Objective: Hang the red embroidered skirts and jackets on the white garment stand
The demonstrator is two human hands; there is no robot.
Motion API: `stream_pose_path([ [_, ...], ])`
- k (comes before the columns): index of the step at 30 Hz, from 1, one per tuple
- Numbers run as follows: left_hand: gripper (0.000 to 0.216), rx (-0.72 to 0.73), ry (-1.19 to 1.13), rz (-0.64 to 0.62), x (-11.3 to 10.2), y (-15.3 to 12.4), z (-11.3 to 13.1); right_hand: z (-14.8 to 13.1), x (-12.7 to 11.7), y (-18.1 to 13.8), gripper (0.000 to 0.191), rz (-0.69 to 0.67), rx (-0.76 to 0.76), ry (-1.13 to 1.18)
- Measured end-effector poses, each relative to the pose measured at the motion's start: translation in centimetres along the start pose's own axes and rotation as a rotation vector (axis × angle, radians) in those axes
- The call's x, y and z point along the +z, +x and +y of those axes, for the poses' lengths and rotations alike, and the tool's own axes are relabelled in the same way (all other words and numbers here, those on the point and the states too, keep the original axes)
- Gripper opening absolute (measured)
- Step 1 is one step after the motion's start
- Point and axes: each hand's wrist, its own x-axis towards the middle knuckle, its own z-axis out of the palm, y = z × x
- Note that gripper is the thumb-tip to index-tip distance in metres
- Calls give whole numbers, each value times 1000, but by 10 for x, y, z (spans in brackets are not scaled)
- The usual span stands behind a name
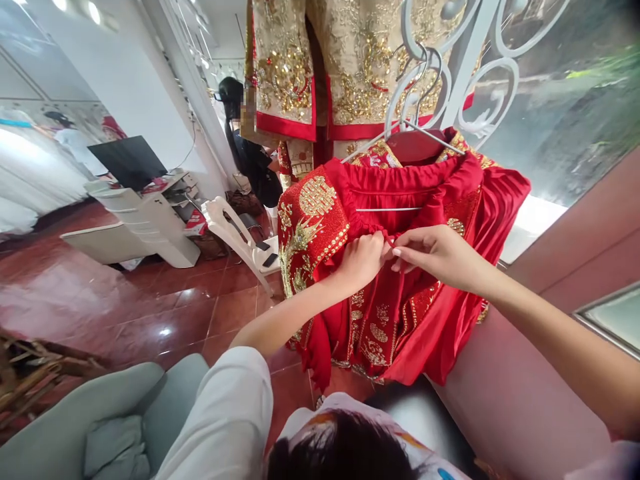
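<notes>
A red skirt (pixel 463 293) with a gathered waistband (pixel 400 179) hangs on a wire hanger (pixel 389 209), together with a red garment (pixel 315 220) embroidered in gold. At the front of the waistband, my left hand (pixel 367 257) is closed, with its fingers curled on a thin red tie. Close beside it, my right hand (pixel 434 253) pinches the same red tie (pixel 391 241) between thumb and fingers. The fingertips nearly meet, and part of the tie is hidden by them. Below my hands, gold motifs (pixel 379 332) show on a red panel.
Gold-beaded cream garments (pixel 345 80) hang behind, by a white scrolled metal frame (pixel 395 100). To the left stand a white chair (pixel 235 230) with a phone on it, a desk (pixel 145 220) with a monitor, and a grey-green sofa (pixel 115 407). A person (pixel 255 160) stands beyond the chair.
</notes>
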Motion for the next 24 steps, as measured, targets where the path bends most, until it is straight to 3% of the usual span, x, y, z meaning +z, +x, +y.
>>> stream_pose_path([
  [2, 22, 10, -162, 50, -1, 1, -5, -3, -4, -3, 18, 1, 72, 49],
  [4, 20, 4, -401, 61, -3, 1, -9, -1, -8, -4, 13, 88, 130, 2],
  [7, 23, -103, -862, -109, -13, 0, -14, 4, -9, -3, 15, 150, 238, -35],
  [10, 26, -241, -1128, -326, -28, 1, -14, 9, -4, 2, 14, 88, 290, 133],
  [14, 37, -184, -1064, -378, -57, 8, -3, 3, -8, 9, 24, 101, 198, 357],
  [18, 37, -78, -861, -342, -109, 13, 2, -14, -44, -7, 36, 225, 65, 221],
  [21, 38, -48, -740, -207, -147, 12, -20, -11, -77, -37, 35, 412, 68, 65],
  [24, 41, -148, -731, -42, -153, 16, -59, 21, -94, -57, 35, 582, 200, 64],
])
